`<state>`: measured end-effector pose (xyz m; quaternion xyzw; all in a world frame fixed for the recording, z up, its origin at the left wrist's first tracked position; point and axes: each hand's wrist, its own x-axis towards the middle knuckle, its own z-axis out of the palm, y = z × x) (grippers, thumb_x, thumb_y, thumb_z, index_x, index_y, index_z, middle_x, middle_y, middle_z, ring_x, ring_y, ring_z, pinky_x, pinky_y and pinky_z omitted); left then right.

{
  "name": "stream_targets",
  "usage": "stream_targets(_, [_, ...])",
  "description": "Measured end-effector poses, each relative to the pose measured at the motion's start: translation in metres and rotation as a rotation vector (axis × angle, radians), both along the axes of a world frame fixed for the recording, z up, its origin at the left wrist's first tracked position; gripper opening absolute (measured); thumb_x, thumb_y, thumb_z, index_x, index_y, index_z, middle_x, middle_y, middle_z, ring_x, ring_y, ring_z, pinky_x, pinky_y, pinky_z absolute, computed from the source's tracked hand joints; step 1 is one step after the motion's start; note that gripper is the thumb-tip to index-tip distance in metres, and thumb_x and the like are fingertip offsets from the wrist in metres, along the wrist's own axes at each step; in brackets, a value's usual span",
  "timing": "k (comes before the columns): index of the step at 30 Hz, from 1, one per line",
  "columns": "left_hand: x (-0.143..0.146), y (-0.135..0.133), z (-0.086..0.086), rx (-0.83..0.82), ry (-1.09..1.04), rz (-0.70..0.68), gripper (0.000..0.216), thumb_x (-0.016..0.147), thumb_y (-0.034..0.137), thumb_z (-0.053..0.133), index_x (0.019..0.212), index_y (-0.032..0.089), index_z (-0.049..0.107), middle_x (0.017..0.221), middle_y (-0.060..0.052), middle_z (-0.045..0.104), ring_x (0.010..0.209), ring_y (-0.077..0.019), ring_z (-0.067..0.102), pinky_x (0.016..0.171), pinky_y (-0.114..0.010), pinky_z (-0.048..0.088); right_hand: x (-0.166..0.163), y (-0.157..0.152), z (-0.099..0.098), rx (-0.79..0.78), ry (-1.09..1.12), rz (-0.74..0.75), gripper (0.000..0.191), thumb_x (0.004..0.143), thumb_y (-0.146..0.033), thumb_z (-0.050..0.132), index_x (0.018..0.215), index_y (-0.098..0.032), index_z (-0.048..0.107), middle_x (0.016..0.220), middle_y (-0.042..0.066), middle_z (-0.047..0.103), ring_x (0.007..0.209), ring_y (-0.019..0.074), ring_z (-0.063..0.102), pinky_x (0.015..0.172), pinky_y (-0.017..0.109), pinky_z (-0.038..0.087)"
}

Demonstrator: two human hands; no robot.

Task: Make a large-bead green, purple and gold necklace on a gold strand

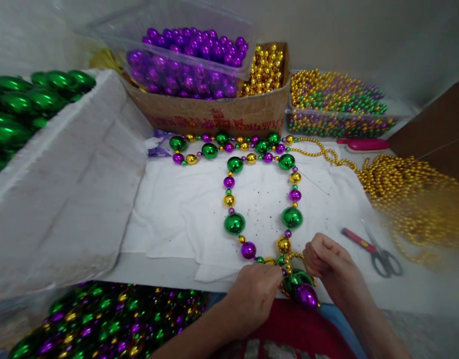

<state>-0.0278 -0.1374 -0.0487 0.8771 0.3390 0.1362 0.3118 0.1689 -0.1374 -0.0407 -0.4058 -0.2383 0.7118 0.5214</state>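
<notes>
A bead necklace (292,218) of green, purple and gold balls lies in a loop on the white cloth. My left hand (256,290) is closed at the loop's near end, its fingertips pinching the necklace beside a large green ball. My right hand (329,257) is closed in a fist just right of the loop; what it grips is hidden by the fingers. Between the hands hang a purple ball (306,296) and a short strand of small gold beads (288,263), which passes close to the right fingers.
Scissors (387,263) and a red-handled tool (358,240) lie right, by a heap of gold bead chain (405,189). Behind are another beaded strand (209,150), a tub of purple balls (184,80), a cardboard box (214,113) and a mixed-bead tub (338,118). A white box (72,184) stands left.
</notes>
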Motion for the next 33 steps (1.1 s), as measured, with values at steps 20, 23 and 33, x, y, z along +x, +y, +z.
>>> stream_targets(20, [-0.014,0.033,0.038,-0.487,-0.245,0.086,0.013,0.083,0.016,0.056,0.074,0.019,0.064,0.120,-0.005,0.056,0.107,-0.0186,0.052,0.094,-0.039,0.039,0.002,-0.024,0.001,-0.012,0.007,-0.001,0.030,0.087,-0.035,0.055,0.064,-0.019,0.043,0.055,-0.005,0.032,0.051,0.0105,0.032,0.051,0.026,0.027])
stream_targets(23, [-0.018,0.035,0.034,-0.600,-0.316,0.090,0.012,0.082,0.019,0.057,0.072,0.018,0.063,0.118,-0.006,0.058,0.107,-0.0201,0.053,0.096,-0.043,0.036,-0.004,-0.029,-0.005,-0.026,-0.020,-0.018,0.030,0.087,-0.035,0.055,0.065,-0.019,0.043,0.056,-0.004,0.033,0.052,0.0106,0.031,0.051,0.025,0.026])
stream_targets(33, [0.024,0.029,0.001,-1.471,-1.083,0.358,0.024,0.078,0.030,0.062,0.066,0.014,0.048,0.060,0.001,0.048,0.053,-0.0077,0.043,0.057,-0.024,0.041,-0.017,-0.023,-0.006,-0.068,0.159,-0.111,0.028,0.088,-0.036,0.053,0.067,-0.019,0.045,0.056,-0.005,0.031,0.051,0.0107,0.029,0.053,0.025,0.031])
